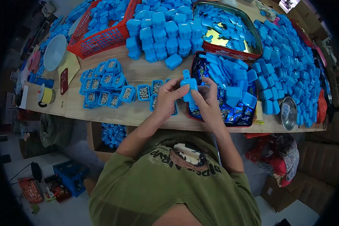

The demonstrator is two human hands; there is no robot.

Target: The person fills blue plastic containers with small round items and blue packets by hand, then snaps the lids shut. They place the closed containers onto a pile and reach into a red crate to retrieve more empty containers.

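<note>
Over the table front, L side: my L hand (165,101) is pinching the near-L side of a flat blue plastic piece w/ rounded body and narrow tab (192,82), thumb on top; fingers underneath are mostly hiding.
Same piece, R side: my R hand (209,102) is pinching it too, thumb on top, fingertips partly out of sight. Can't tell if anything's sitting under it.
Piece position: it's hanging btwn the hands, tab pointing away from me, just beside the red-rimmed tin of shiny dark-blue packets (238,114).
Thumb pressure: if I'm pushing unevenly, I'm prob. risking a skewed piece or a bent tab; thin plastic may be flexing.
Open blue boxes of pale round pellets (143,92): some are standing right by my L wrist, partly hidden. A low sleeve or wrist could be tipping one, w/ pellets rolling over the pale wooden table (133,115).
Loose blue plastic lids (223,71): they're lying heaped on the packets, near my R fingers; a knock could be sliding some off.
Stacked closed blue boxes (159,34): they're leaning unevenly, so a bump = poss. topple.
R-hand pile of blue boxes (286,73): it's crowding the round metal bowl (291,120) near the edge; slippage could be nudging the bowl off, I'd guess.
</note>
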